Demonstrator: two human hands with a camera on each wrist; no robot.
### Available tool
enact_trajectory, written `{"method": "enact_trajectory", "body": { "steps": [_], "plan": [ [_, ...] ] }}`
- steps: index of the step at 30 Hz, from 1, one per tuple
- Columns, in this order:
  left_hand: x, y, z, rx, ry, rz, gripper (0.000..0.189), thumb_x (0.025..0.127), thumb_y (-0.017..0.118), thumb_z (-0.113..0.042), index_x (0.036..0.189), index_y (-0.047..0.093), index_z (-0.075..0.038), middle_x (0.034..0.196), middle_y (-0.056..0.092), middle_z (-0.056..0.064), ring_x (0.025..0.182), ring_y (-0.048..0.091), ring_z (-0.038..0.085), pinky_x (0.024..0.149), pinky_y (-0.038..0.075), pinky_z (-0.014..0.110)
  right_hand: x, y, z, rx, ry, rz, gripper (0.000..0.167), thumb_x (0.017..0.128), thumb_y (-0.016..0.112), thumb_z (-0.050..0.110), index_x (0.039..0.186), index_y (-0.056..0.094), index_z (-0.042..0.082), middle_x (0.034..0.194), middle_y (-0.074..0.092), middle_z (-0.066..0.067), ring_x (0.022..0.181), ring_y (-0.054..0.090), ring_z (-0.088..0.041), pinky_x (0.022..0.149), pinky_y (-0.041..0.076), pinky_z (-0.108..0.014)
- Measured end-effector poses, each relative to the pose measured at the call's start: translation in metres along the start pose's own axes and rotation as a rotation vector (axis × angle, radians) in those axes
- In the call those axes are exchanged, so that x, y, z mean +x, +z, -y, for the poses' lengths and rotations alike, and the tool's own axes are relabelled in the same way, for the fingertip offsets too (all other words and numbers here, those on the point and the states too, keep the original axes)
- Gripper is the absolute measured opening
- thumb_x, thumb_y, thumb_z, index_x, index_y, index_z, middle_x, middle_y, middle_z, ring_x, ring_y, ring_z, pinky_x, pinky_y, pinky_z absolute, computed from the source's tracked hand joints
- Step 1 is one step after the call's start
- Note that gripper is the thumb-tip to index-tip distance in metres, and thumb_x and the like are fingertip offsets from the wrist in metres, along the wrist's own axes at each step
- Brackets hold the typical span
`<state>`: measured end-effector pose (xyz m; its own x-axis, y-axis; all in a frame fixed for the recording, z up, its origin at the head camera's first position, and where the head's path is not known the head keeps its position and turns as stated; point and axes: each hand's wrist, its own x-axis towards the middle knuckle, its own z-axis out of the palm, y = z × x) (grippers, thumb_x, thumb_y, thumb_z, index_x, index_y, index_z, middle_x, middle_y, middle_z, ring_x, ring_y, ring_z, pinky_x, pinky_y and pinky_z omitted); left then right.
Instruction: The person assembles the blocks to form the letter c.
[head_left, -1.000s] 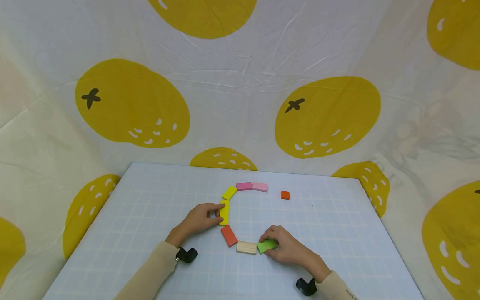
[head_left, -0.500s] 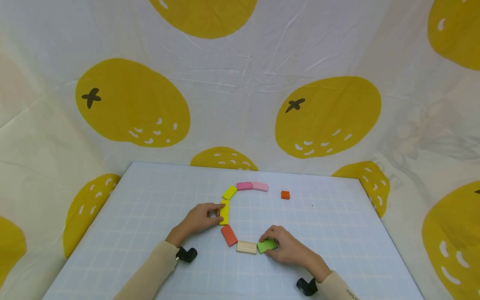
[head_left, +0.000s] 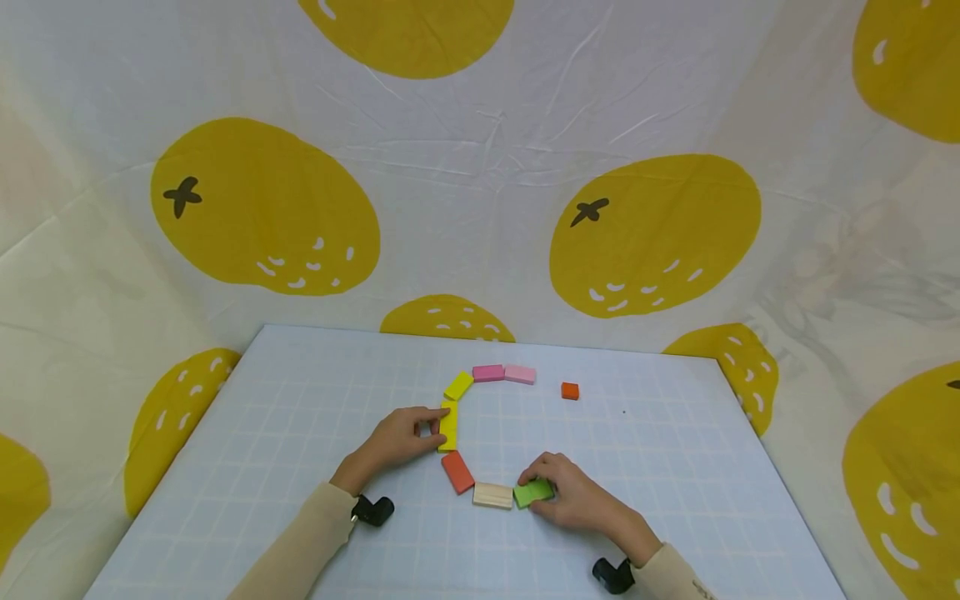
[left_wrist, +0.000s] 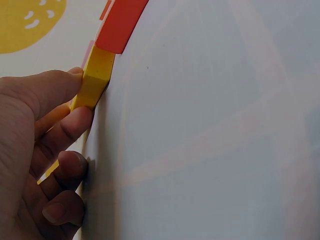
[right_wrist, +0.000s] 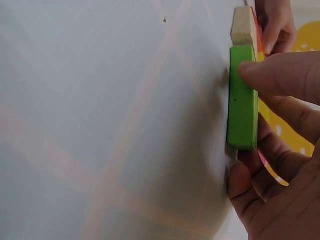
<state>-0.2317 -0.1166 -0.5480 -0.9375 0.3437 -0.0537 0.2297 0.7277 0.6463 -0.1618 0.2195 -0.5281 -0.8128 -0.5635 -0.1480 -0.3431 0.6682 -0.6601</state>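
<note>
Flat wooden blocks form a curved row, open toward the right. My left hand (head_left: 401,435) pinches a yellow block (head_left: 449,426) on the row's left side, thumb near one end and fingertips toward the other. Just below it lies a red block (head_left: 458,472), followed by a plain wood block (head_left: 492,496). At the row's near end, my right hand (head_left: 576,493) holds a green block (head_left: 531,493) between thumb and fingers, its end right against the plain one. In the right wrist view the thumb presses the side of the green block (right_wrist: 241,110).
The far part of the row has a second yellow block (head_left: 459,385), a dark pink block (head_left: 488,373) and a light pink block (head_left: 520,374). A small orange block (head_left: 570,391) lies apart to the right. Behind the table (head_left: 675,442) hangs a fruit-print cloth (head_left: 465,208).
</note>
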Motion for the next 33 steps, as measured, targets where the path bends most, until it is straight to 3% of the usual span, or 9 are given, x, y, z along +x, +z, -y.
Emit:
{"method": "enact_trajectory", "body": {
  "steps": [23, 33],
  "plan": [
    [0.002, 0.002, 0.005, -0.018, 0.012, 0.003, 0.048, 0.091, 0.078, -0.036, 0.136, 0.069, -0.022, 0.080, 0.056, -0.013, 0.072, 0.052, 0.010, 0.063, 0.041, 0.024, -0.002, -0.005, -0.004, 0.012, -0.030, -0.001, 0.028, 0.092, 0.077, 0.021, 0.119, 0.071, 0.024, 0.121, 0.063, 0.010, 0.112, 0.056, -0.014, 0.096, 0.050, -0.035],
    [0.002, 0.002, 0.006, -0.012, 0.012, 0.007, 0.048, 0.091, 0.078, -0.036, 0.136, 0.069, -0.022, 0.080, 0.056, -0.013, 0.072, 0.052, 0.011, 0.062, 0.040, 0.024, 0.004, -0.028, -0.012, 0.025, -0.016, -0.104, 0.035, 0.095, 0.072, 0.032, 0.126, 0.068, 0.016, 0.128, 0.063, 0.003, 0.117, 0.059, -0.025, 0.091, 0.053, -0.040]
  ]
}}
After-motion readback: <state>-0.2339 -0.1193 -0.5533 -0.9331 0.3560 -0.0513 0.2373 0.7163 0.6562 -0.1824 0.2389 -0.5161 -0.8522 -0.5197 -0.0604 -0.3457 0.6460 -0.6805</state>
